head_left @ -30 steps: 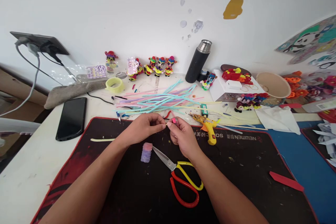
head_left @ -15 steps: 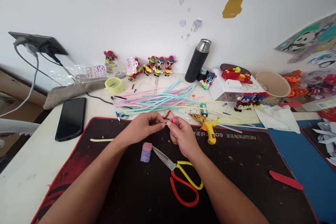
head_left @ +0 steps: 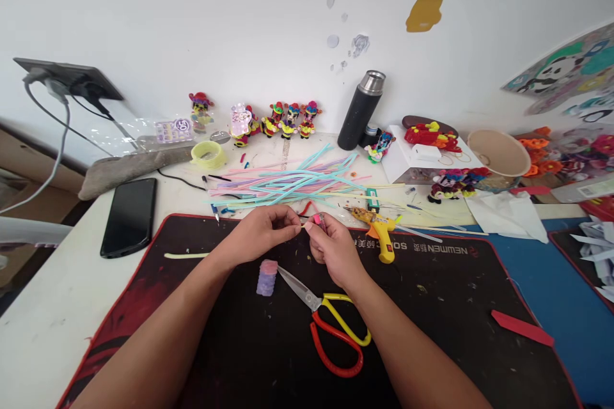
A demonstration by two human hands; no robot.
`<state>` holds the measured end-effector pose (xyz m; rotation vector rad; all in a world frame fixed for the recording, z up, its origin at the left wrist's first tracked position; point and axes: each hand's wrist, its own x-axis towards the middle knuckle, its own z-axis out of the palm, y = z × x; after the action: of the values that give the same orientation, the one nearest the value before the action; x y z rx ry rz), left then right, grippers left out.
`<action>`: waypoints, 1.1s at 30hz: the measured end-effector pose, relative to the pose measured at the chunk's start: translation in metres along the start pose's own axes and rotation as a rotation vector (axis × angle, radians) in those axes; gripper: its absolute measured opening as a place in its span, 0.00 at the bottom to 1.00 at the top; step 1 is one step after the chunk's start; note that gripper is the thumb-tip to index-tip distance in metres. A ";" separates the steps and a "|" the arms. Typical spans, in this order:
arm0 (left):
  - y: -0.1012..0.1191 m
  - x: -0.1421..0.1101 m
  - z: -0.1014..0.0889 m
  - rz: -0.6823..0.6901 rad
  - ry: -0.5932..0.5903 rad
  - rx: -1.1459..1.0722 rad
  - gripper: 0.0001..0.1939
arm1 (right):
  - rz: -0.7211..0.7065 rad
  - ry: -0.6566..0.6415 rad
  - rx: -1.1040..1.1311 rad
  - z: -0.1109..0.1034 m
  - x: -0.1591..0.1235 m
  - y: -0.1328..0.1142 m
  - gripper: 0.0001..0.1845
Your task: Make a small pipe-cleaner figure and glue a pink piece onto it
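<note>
Over the upper middle of the black mat, both hands are close together with fingertips nearly touching. My left hand (head_left: 268, 230) is closed in a pinch on a short, thin yellowish strip (head_left: 303, 225), mostly hidden by the fingers. My right hand (head_left: 333, 246) is closed around a small pink lighter (head_left: 320, 220) with a metal end, and its thumb tip meets the strip. Below them lies a pink and purple fuzzy block (head_left: 267, 278). Beside it rest scissors (head_left: 311, 300) with red and yellow handles, blades toward the block.
Pastel pipe cleaners (head_left: 292, 182) are heaped behind the hands. A yellow glue gun (head_left: 381, 236) lies to the right. At left are a phone (head_left: 129, 217) and a pale yellow stick (head_left: 185, 255). A black thermos (head_left: 359, 112) and several small figures (head_left: 291, 121) stand along the wall.
</note>
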<state>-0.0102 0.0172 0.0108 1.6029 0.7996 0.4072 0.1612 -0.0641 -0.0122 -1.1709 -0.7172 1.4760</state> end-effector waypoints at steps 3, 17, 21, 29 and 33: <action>0.001 0.000 0.000 -0.009 0.007 -0.011 0.11 | -0.002 -0.009 0.006 -0.001 0.000 0.001 0.20; 0.002 0.001 -0.002 -0.156 0.114 -0.355 0.17 | 0.001 -0.019 0.052 0.000 0.001 0.002 0.25; 0.001 0.005 -0.002 -0.151 0.197 -0.586 0.16 | 0.000 -0.019 0.050 0.000 0.001 0.001 0.25; 0.003 0.009 0.003 -0.217 0.235 -0.953 0.16 | -0.025 -0.025 -0.011 0.000 0.001 0.004 0.21; 0.003 0.009 0.010 -0.233 0.161 -1.013 0.20 | -0.106 0.003 -0.226 0.002 -0.001 0.007 0.15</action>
<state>0.0034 0.0161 0.0107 0.5351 0.7106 0.6419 0.1570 -0.0666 -0.0177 -1.2842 -0.9485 1.3298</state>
